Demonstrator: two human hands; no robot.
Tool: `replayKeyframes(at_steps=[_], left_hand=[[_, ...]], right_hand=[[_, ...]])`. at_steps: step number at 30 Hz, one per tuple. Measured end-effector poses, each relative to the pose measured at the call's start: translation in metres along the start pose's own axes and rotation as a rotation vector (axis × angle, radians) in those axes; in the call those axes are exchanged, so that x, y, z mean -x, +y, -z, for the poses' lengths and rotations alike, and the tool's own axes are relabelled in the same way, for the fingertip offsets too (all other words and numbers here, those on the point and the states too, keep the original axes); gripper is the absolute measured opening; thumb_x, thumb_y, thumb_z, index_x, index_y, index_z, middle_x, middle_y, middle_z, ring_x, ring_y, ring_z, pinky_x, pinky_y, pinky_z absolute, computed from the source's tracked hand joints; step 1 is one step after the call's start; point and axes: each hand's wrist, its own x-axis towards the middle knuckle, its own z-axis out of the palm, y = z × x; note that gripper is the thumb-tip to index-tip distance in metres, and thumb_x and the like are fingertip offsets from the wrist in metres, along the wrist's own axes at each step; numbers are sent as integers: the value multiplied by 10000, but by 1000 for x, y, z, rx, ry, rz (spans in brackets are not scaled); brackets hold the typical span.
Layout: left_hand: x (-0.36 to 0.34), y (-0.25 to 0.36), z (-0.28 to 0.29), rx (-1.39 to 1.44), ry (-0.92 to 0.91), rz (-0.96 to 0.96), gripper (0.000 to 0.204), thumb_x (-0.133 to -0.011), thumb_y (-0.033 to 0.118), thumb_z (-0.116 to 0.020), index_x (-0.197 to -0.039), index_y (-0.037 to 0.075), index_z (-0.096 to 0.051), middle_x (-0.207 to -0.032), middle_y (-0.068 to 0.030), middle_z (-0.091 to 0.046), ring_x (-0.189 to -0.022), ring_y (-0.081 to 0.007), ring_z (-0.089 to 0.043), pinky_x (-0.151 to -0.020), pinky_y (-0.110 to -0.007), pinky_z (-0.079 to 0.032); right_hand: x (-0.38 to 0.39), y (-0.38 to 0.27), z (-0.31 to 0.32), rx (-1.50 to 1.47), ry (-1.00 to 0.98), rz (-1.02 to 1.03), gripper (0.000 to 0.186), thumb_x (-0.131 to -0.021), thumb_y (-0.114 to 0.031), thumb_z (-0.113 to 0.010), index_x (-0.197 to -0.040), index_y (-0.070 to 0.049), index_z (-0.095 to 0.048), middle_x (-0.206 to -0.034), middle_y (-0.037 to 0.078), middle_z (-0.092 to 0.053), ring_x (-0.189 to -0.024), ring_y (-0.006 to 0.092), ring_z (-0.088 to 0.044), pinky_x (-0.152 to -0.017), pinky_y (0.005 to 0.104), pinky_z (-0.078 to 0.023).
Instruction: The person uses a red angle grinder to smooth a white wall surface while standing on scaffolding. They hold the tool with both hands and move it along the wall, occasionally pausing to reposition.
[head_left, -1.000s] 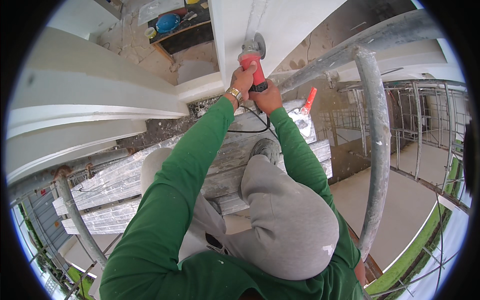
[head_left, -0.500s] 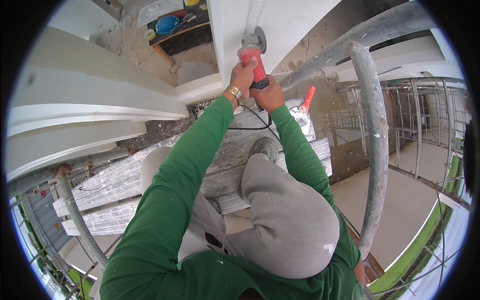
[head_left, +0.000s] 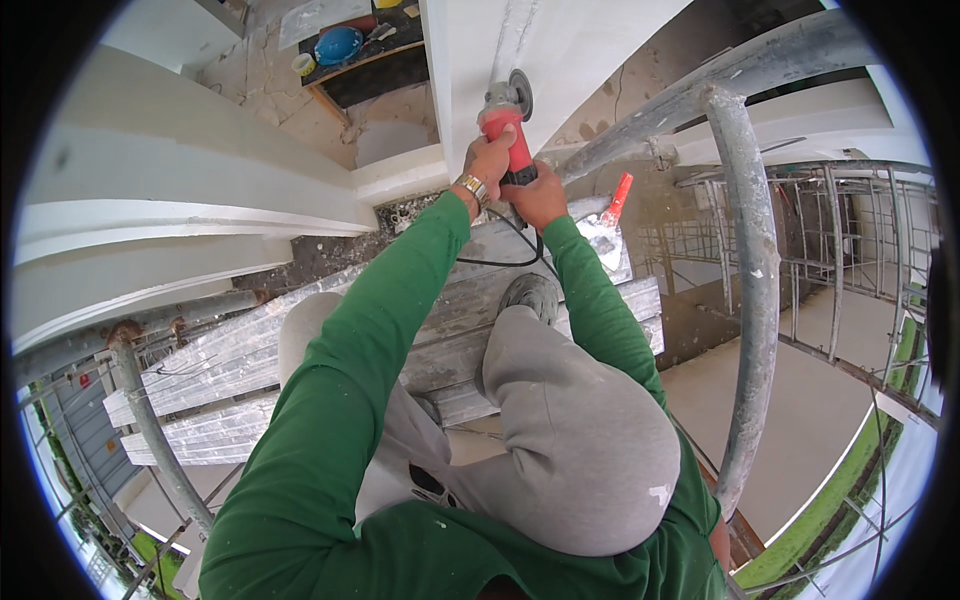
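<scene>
Both my hands hold a red angle grinder (head_left: pixel 519 153) out in front of me. My left hand (head_left: pixel 489 165) wraps round its body behind the grey gear head, with a metal watch on the wrist. Closed round the dark rear end is my right hand (head_left: pixel 541 196). The grinder's disc (head_left: pixel 521 94) stands edge-on at the white wall face (head_left: pixel 462 70); whether it touches cannot be made out. Above it, a rough grey strip (head_left: pixel 512 38) runs up that face. A black cord (head_left: pixel 497 263) loops below my hands.
Plaster-spattered planks (head_left: pixel 230 345) lie under my feet. Scaffold pipes (head_left: pixel 748 270) rise close on my right, another pipe (head_left: pixel 150 410) at left. An orange-red handled tool (head_left: pixel 619 196) lies near white plaster residue. A blue helmet (head_left: pixel 338 46) rests on a bench beyond.
The grinder and both hands have shifted slightly toward me along the white wall face. My grip looks the same.
</scene>
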Motion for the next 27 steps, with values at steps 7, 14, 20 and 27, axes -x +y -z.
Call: replayKeyframes(at_steps=[7,14,20,27], left_hand=[[1,8,-2,41,-6,-21,499,-940,411,-707,-1193,-14,-634,-1074,-135,-696,-920,-241,-685,-828,-405,-556],[-1,10,-5,14,-10,-45,462,-986,384,-676,-1194,-21,-594,-1093,-136,-672,-945,-246,-673,-846,-440,-573],[4,14,-8,79,-17,-49,489,-937,392,-710,-1201,-12,-631,-1068,-122,-688,-936,-221,-669,-824,-387,-550],[12,25,-10,48,-46,-96,460,-983,369,-680,-1213,-19,-591,-1089,-126,-675,-951,-227,-673,-851,-416,-570]], right_hand=[[-7,-4,2,-8,-14,3,592,-616,-245,-822,-1109,29,-644,-921,169,-722,-855,291,-712,-811,384,-552],[-7,-7,5,-23,4,27,557,-627,-236,-814,-1086,28,-640,-903,163,-716,-834,286,-707,-795,388,-551],[-3,-15,10,-10,5,25,581,-638,-238,-817,-1120,31,-634,-912,166,-720,-834,288,-709,-790,385,-553],[0,-23,13,-44,16,45,594,-651,-238,-823,-1149,26,-636,-923,169,-728,-846,285,-718,-805,386,-555]])
